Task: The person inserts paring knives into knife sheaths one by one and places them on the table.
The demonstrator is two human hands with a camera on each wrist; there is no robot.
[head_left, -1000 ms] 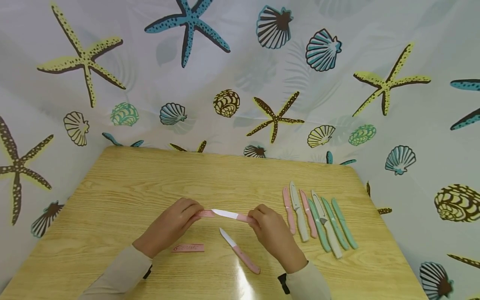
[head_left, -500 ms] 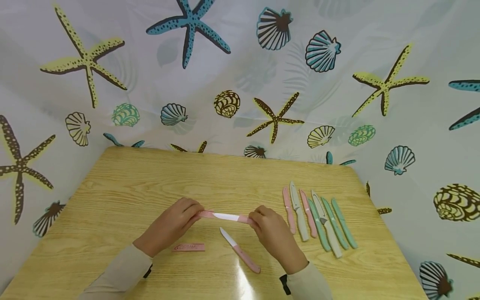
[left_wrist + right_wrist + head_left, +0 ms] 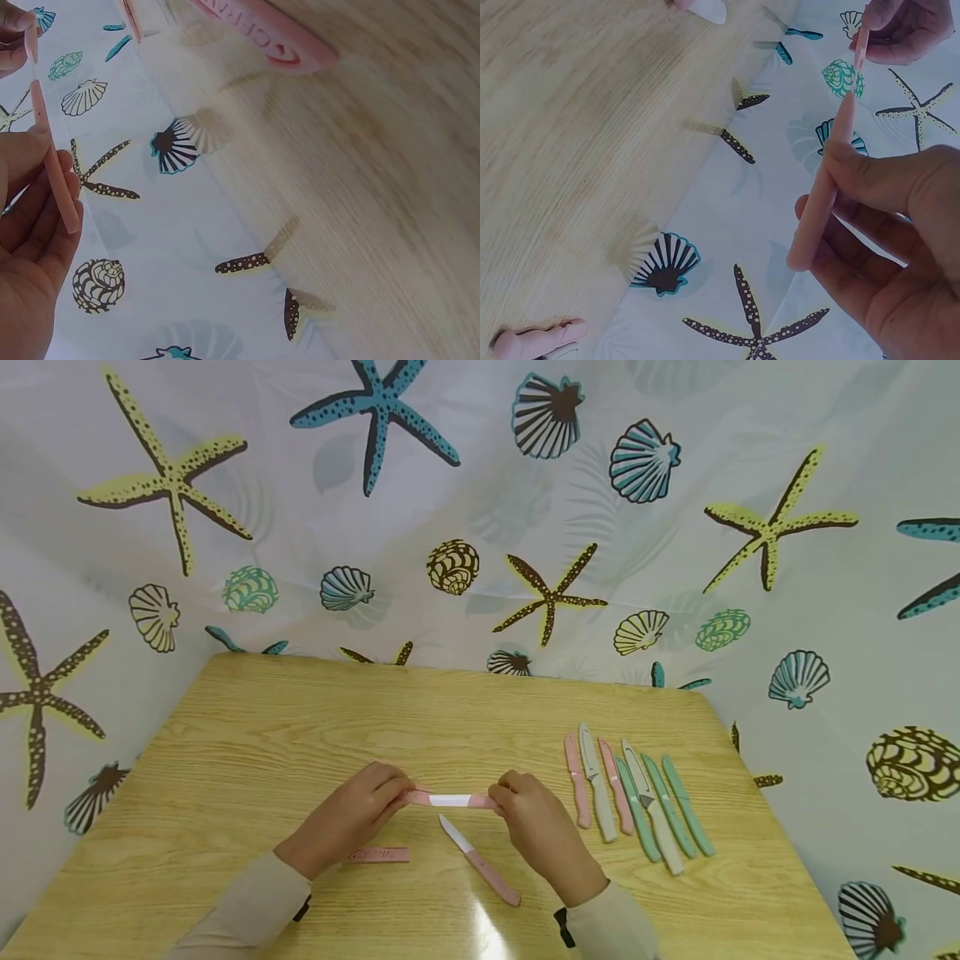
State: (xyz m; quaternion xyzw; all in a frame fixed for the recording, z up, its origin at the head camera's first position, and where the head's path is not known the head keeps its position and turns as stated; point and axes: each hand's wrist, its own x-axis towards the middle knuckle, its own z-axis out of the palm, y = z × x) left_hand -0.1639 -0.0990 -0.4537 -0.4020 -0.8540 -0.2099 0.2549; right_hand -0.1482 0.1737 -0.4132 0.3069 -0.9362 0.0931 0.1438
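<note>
My left hand (image 3: 348,818) pinches a pink blade sheath (image 3: 54,161) between thumb and fingers. The right hand (image 3: 551,831) grips the pink handle (image 3: 821,199) of a small knife (image 3: 450,800) with a white blade. Both are held above the table, in line with each other, and the blade's tip end is inside the sheath, leaving the part by the handle bare. Below them lies a second pink-handled knife (image 3: 491,875), its white blade uncovered. Another pink sheath (image 3: 381,855) with raised lettering rests near my left forearm, partly covered by that hand.
On the right of the wooden table (image 3: 315,710), several knives lie side by side: pink ones (image 3: 577,785), white ones (image 3: 598,785) and green ones (image 3: 688,806). A curtain (image 3: 450,485) printed with starfish and shells surrounds the table's back and sides.
The hands have come slightly closer together. The blade tip, visible outside the sheath's mouth earlier, has slid into it, so less blade shows. The things on the table have stayed put.
</note>
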